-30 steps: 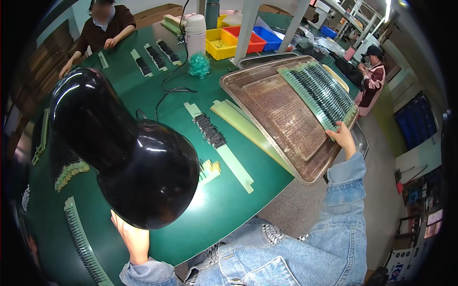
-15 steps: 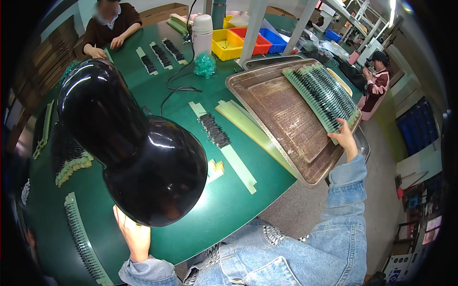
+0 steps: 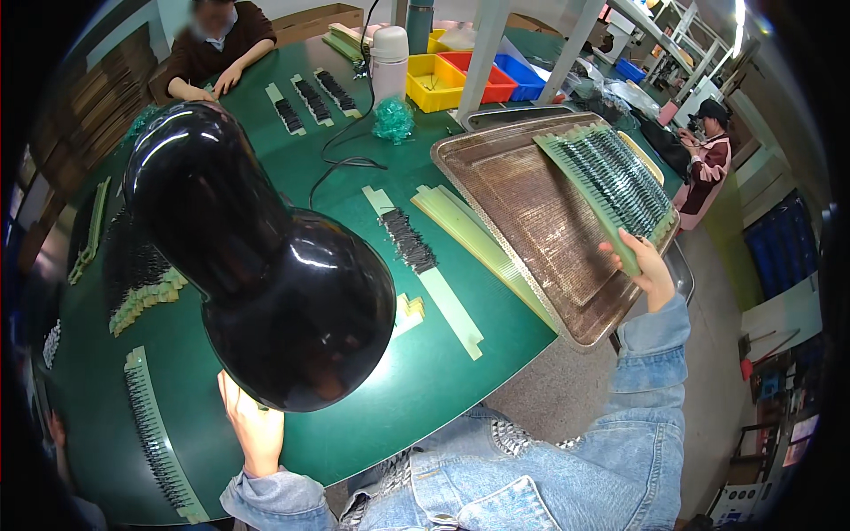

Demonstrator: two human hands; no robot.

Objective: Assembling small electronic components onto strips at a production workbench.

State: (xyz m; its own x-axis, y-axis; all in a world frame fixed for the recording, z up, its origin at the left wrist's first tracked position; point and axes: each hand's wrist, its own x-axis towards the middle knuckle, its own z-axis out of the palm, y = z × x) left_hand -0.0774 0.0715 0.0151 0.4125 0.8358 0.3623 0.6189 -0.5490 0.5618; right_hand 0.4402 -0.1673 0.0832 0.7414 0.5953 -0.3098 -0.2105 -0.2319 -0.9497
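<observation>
My right hand [image 3: 651,267] is closed on the near end of a pale green strip [image 3: 589,205] with a row of dark pins. This strip is tilted up from the row of similar pin-lined strips [image 3: 620,173] lying on a brown metal tray [image 3: 522,234]. My left hand [image 3: 255,434] is at the table's near edge, under the black lamp head [image 3: 301,310]. The lamp hides its fingertips, so I cannot see whether it grips anything. A strip with a bundle of black pieces [image 3: 409,241] lies between the lamp and the tray.
Stacked green strips [image 3: 478,243] lie beside the tray, which overhangs the green table's [image 3: 443,389] right edge. A pin-lined strip [image 3: 155,434] is at left. Behind stand a pink flask [image 3: 390,71] and yellow, red and blue bins [image 3: 478,81]. Another person [image 3: 221,53] sits across.
My right hand has closed round the near end of a strip and tilted it up from the others on the tray. My left hand stays under the lamp. The view has shifted slightly.
</observation>
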